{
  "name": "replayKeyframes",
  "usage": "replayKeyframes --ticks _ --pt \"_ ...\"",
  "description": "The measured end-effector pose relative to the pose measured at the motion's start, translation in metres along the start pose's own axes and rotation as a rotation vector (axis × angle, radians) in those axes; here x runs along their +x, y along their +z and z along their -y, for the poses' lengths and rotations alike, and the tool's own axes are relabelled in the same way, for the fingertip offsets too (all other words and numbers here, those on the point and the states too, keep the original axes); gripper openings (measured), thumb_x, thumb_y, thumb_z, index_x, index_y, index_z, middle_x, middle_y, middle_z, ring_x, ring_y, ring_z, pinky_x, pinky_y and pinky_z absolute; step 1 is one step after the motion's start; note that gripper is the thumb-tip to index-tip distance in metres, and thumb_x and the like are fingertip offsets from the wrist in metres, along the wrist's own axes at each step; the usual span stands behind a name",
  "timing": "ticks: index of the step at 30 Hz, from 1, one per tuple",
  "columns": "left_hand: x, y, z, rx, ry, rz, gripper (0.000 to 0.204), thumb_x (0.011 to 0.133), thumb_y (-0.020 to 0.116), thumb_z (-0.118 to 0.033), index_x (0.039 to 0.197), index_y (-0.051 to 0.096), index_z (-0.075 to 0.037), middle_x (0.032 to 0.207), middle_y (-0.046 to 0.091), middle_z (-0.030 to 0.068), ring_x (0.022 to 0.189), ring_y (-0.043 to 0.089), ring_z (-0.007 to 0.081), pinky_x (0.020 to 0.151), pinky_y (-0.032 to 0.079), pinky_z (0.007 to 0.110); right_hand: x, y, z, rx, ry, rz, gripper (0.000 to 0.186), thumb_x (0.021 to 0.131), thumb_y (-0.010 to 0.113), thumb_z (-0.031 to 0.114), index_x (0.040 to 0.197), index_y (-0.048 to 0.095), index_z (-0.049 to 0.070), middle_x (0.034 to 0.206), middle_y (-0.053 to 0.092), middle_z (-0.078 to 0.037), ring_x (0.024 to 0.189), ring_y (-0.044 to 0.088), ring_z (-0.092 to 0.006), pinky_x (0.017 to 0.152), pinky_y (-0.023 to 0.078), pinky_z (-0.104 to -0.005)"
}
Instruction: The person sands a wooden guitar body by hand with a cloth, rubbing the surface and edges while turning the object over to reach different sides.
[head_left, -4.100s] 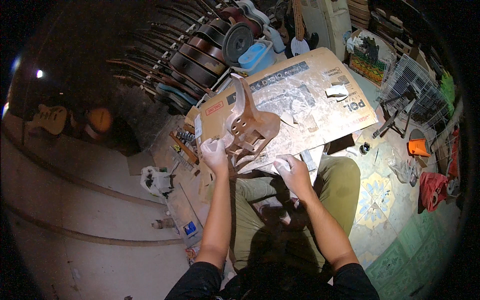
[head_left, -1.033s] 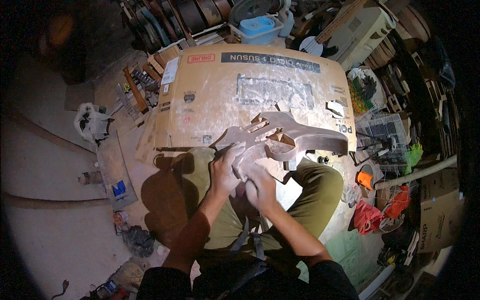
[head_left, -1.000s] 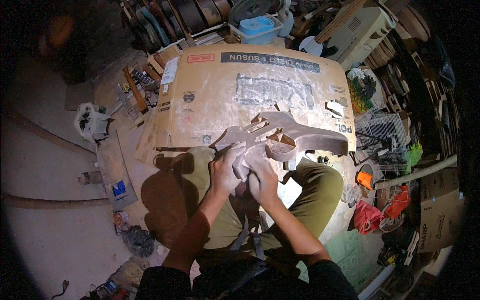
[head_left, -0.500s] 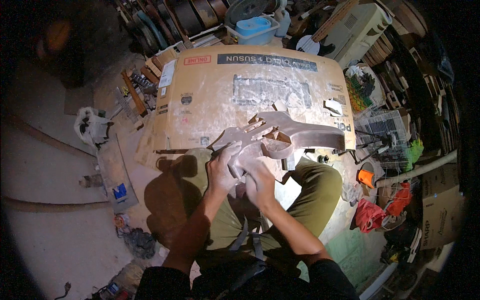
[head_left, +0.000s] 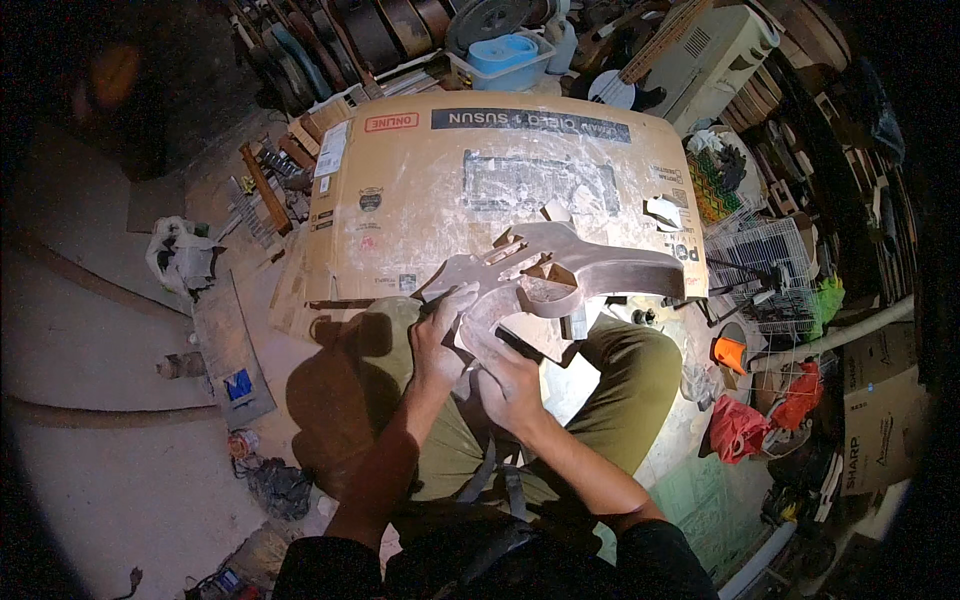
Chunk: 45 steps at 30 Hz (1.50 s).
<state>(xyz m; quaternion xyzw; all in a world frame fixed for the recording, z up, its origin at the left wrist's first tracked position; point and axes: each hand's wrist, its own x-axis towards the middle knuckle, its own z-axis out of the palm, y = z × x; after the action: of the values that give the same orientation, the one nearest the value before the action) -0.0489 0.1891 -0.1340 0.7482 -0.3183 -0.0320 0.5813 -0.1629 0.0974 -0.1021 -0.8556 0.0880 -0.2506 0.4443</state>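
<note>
A dusty brown wooden guitar body (head_left: 545, 255) with curved horns, slots and a cut-out hollow lies across my lap and the near edge of a cardboard sheet (head_left: 400, 200). My left hand (head_left: 438, 335) is closed around its near left part, thumb side on top. Below that, my right hand (head_left: 510, 385) presses with curled fingers against the near curved edge of the wood. Whatever sits inside those fingers is hidden. Pale dust coats both hands and the cardboard.
A white scrap (head_left: 662, 212) lies on the cardboard's right side. To the right are a wire rack (head_left: 765, 275), an orange piece (head_left: 730, 354) and a red bag (head_left: 738, 430). Blue tubs (head_left: 503, 55) stand behind; wooden pieces (head_left: 266, 190) lie at left.
My right hand has slid down and slightly left along the near edge, uncovering more of the wood. My left hand and the guitar body stay almost where they were.
</note>
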Motion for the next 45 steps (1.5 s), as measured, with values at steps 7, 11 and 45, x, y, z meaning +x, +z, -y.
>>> replayKeyframes --ticks 7,11,45 --pt "-0.001 0.001 0.001 0.036 0.025 0.005 0.049 0.068 0.078 -0.008 0.114 0.064 -0.005 0.118 0.069 0.0158 0.112 0.067 0.0324 0.093 0.053 0.039 -0.002 0.000 0.009 0.127 -0.010 -0.011 0.044 0.080 0.065 -0.004 0.123 0.066 0.005 0.126 0.065 -0.019 0.104 0.068 -0.0385 0.090 0.056 -0.0378" --pt "-0.002 0.005 0.005 -0.001 0.055 -0.021 0.048 0.069 0.079 -0.008 0.113 0.064 -0.004 0.118 0.069 0.0168 0.111 0.067 0.0318 0.095 0.053 0.038 -0.004 -0.003 -0.019 -0.064 0.138 0.057 0.038 0.083 0.063 -0.002 0.120 0.067 0.004 0.124 0.065 -0.020 0.108 0.066 -0.0376 0.094 0.054 -0.0386" --pt "0.045 0.012 0.011 -0.188 -0.078 -0.326 0.039 0.083 0.077 -0.014 0.116 0.061 -0.001 0.107 0.069 0.0096 0.098 0.064 0.0150 0.089 0.051 0.032 -0.024 -0.072 -0.031 0.133 0.312 -0.313 0.045 0.080 0.045 -0.007 0.118 0.068 -0.001 0.118 0.068 -0.020 0.114 0.065 -0.0306 0.102 0.046 -0.0346"
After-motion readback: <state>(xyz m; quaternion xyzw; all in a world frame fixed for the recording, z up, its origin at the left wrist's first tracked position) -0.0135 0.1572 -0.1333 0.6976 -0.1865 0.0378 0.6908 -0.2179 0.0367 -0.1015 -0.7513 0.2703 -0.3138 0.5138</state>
